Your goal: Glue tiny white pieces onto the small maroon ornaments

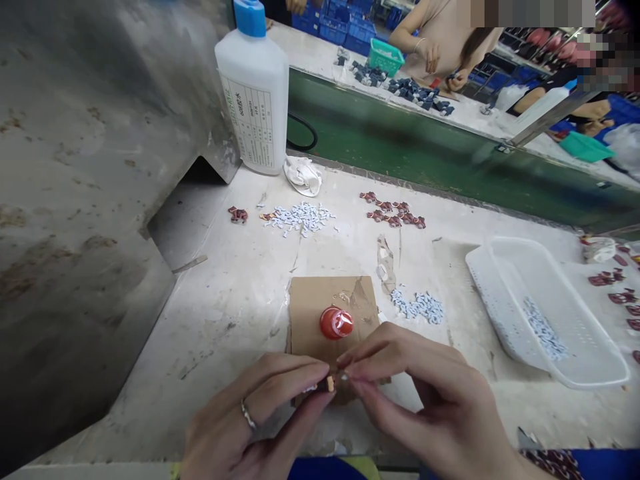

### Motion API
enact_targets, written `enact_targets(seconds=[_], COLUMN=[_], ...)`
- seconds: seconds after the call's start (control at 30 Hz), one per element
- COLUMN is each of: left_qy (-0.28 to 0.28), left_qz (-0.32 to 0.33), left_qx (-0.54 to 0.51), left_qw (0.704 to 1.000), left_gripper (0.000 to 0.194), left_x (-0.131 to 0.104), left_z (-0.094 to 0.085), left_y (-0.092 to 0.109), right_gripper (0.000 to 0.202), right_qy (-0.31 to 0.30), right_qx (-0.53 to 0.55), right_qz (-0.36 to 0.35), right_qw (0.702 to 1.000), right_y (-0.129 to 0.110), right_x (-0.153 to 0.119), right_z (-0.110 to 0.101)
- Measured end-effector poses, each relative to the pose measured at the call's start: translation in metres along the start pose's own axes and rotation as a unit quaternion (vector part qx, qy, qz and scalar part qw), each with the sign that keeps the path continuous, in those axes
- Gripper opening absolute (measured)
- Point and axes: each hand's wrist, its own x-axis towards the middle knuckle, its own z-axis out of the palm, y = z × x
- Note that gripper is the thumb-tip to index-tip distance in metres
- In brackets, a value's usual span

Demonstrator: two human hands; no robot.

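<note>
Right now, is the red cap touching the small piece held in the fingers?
Apart. The head view shows the red cap on the cardboard, with bare cardboard between it and the small piece.

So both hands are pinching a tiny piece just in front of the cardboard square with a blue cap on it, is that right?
Not quite: the cap is red, not blue, as the head view shows. The rest holds: the left hand and right hand pinch a tiny piece between their fingertips, just in front of the cardboard square.

White workbench (pixel 240 313) carries cardboard (pixel 310 307), bottle (pixel 256 93), basket (pixel 590 360).
</note>
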Motion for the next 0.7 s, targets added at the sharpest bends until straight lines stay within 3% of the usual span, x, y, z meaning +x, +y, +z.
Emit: enact_targets(seconds=[0.27,0.4,0.53,0.7], left_qy=[-0.014,0.015,-0.009,-0.033], left_qz=[0.0,-0.001,0.03,0.006], left_qx=[0.003,0.012,-0.017,-0.047], left_qw=[1.0,1.0,0.999,0.998], left_gripper=[0.03,0.027,0.025,0.022], left_x=[0.0,0.0,0.011,0.02], left_z=[0.001,0.002,0.004,0.005], left_y=[0.001,-0.001,-0.002,0.004], right_gripper=[0.016,0.019,0.027,0.026], right_qy=[-0.016,-0.055,-0.083,-0.055], right_qx=[0.004,-0.091,-0.202,-0.07], right_qz=[-0.013,-0.077,-0.135,-0.041], right_qw=[1.0,0.991,0.966,0.995], right_y=[0.002,0.001,-0.004,-0.007], right_x=[0.002,-0.008,-0.013,-0.003], right_z=[0.001,-0.004,-0.013,-0.016])
